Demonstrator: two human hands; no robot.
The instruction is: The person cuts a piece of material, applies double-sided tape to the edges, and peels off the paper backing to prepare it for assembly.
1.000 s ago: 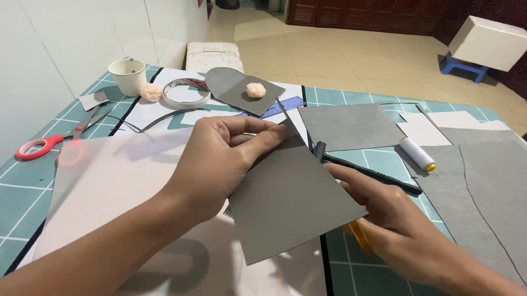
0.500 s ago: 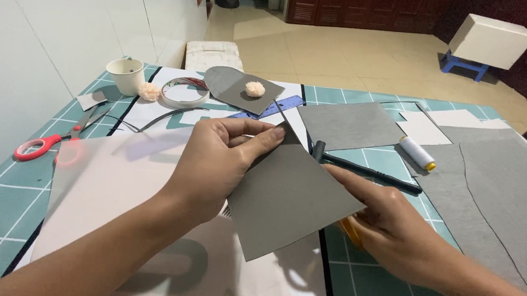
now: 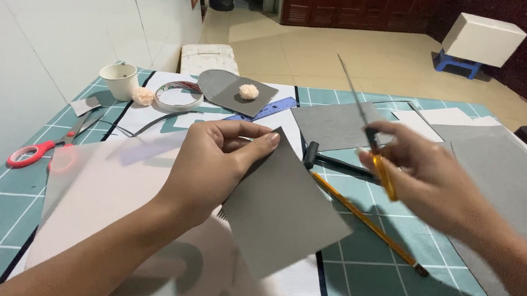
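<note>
two hands point(image 3: 214, 163), one grey sheet point(image 3: 284, 210), one craft knife point(image 3: 373, 148), one pencil point(image 3: 368, 224)

- A teal cutting-mat surface point(image 3: 383, 283) with a white grid carries everything.
- Far left: a white paper cup point(image 3: 120, 80), a roll of clear tape point(image 3: 179, 96) and red-handled scissors point(image 3: 44, 147).
- Far middle: a grey rounded felt piece point(image 3: 227, 91) bearing a cream pompom point(image 3: 248, 91).
- Middle: a yellow pencil point(image 3: 365, 224) and a black-handled tool point(image 3: 336, 163), lying near each other.
- Right: a large grey felt sheet point(image 3: 511, 187).
- Near left: a translucent white sheet point(image 3: 102, 199).
</note>
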